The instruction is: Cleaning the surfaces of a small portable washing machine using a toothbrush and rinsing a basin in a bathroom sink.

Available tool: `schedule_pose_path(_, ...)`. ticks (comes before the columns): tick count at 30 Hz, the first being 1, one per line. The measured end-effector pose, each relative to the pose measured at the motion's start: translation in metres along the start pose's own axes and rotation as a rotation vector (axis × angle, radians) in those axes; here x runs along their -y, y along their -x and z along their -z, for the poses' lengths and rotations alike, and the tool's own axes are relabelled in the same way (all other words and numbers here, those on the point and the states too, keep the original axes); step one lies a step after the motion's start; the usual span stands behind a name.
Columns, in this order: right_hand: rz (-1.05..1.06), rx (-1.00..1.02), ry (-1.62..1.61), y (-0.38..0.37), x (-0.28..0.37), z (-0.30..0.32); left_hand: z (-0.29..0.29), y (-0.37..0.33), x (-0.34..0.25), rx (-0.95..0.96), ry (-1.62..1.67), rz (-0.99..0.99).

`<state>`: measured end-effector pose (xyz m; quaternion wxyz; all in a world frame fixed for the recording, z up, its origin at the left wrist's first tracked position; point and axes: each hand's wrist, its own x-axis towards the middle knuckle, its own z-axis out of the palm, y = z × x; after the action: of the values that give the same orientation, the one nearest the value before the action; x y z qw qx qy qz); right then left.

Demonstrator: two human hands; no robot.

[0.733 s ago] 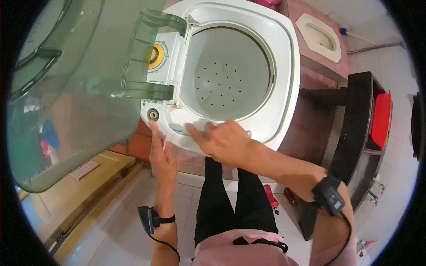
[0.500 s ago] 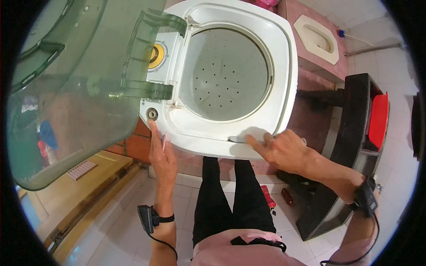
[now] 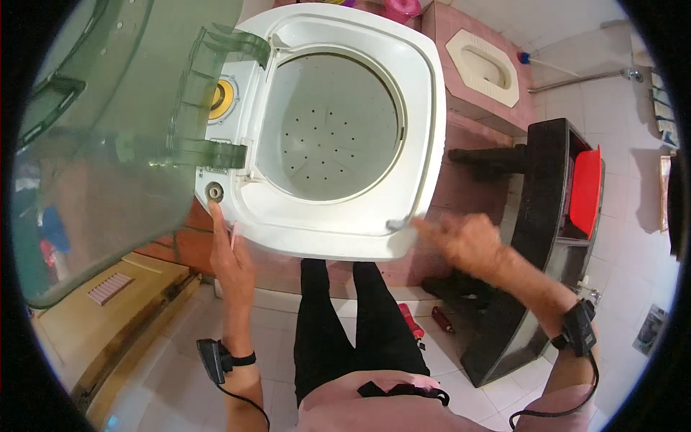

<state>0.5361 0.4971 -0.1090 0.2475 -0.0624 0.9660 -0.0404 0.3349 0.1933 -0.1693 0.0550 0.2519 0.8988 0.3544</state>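
Observation:
A white top-loading washing machine (image 3: 338, 225) stands in front of me, its round grey drum (image 3: 317, 129) exposed. Its green see-through lid (image 3: 129, 122) is swung up to the left. My right hand (image 3: 468, 245), smeared by motion, is closed round a small tool with a greyish tip (image 3: 397, 225), whose kind I cannot make out; the tip lies at the machine's front right rim. At the front left corner, my left hand (image 3: 234, 263) steadies the edge, index finger stretched toward a round grey port (image 3: 214, 191), thumb apart.
A cream squat toilet (image 3: 486, 68) is set in a pink tiled step at the back right. Right of the machine stands a black rack (image 3: 536, 237) with a red tray (image 3: 585, 191). Two red-handled tools (image 3: 410, 320) lie on the floor. A yellow wooden panel (image 3: 115, 302) sits at the left.
My right hand has moved right along the front rim with the tool, toward the corner. The whole view has shifted, so the machine appears further left. My left hand stays at its corner.

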Motion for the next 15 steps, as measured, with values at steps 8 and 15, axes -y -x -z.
schedule_pose_path(8, 0.099, -0.109, -0.127, -0.006, -0.012, -0.006, 0.0, 0.002, 0.007, -0.026, -0.009, 0.004)
schedule_pose_path(15, 0.369, -0.028, 0.11, -0.034, -0.066, 0.024, -0.005, 0.001, 0.006, -0.009, -0.002, -0.029)
